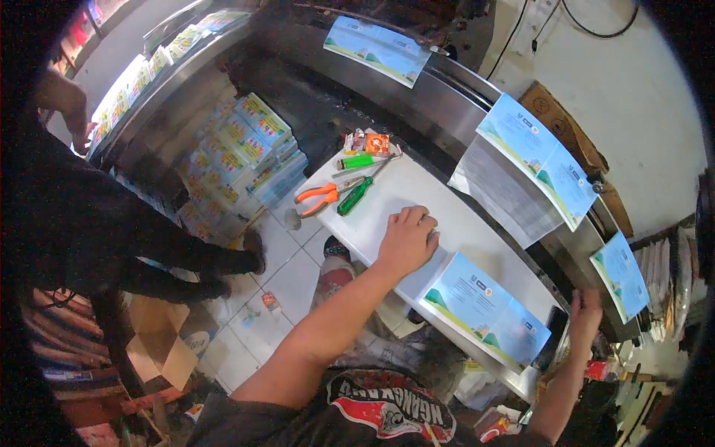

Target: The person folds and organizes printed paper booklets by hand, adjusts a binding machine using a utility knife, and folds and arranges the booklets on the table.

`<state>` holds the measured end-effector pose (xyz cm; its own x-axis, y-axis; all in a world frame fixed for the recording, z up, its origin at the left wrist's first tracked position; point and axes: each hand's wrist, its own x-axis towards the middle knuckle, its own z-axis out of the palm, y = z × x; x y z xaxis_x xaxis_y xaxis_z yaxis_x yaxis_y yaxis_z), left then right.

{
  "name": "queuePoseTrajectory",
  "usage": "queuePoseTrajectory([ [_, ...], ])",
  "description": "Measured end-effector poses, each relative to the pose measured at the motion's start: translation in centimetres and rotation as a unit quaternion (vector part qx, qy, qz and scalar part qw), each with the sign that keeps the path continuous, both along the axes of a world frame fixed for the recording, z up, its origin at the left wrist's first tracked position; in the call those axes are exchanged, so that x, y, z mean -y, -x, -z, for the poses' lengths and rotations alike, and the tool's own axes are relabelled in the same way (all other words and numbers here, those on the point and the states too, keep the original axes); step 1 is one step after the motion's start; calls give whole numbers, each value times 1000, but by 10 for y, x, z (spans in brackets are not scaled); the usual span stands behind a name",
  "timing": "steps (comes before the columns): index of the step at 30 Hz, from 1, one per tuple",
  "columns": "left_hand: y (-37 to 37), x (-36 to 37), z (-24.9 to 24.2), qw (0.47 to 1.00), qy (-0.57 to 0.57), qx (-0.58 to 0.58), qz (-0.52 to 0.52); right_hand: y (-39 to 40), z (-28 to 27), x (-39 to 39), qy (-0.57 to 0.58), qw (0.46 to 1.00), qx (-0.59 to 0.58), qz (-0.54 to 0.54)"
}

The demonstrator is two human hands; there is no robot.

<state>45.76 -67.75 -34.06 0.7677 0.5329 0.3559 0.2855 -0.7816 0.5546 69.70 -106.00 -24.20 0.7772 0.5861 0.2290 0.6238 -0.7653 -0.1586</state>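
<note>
My left hand [408,240] rests on the white tabletop [387,190] with its fingers curled. A small dark patch shows at its fingertips, but I cannot make out what it is. Just beside it lies a stack of light-blue printed sheets [484,309] with green hills along the bottom. My right hand [585,316] is raised past the table's right end, near the metal rail. Its fingers are blurred, and nothing is visible in them. Close by on the right, another blue printed sheet [621,277] sits on the rail.
Orange-handled pliers [319,200], a green screwdriver [355,196] and a cigarette pack [366,142] lie at the table's far end. More blue sheets [532,156] hang over the rail. Bundled prints [253,138] are stacked on the floor. Another person [97,208] stands at left near a cardboard box [160,343].
</note>
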Motion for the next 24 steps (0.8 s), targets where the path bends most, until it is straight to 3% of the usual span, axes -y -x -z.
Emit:
queuePoseTrajectory([
  [4,1,1,0,1000,-15,16,-4,146,-33,-78,32,982,-89,-164],
  [6,1,1,0,1000,-14,25,-4,185,-30,-92,145,962,-40,-228],
  [9,2,0,-1,1000,12,7,3,191,-5,-83,235,944,-74,-220],
  [10,2,0,-2,1000,11,9,1,187,0,-80,235,944,-72,-221],
  [12,2,0,-4,1000,20,-10,5,176,3,-77,213,939,-174,-206],
  [18,2,-1,0,1000,17,10,4,193,-10,-95,208,962,-76,-162],
  [22,2,-1,2,1000,20,18,3,185,-15,-88,215,950,-120,-190],
  [24,1,1,-1,1000,7,9,-3,178,-29,-86,111,952,-184,-218],
])
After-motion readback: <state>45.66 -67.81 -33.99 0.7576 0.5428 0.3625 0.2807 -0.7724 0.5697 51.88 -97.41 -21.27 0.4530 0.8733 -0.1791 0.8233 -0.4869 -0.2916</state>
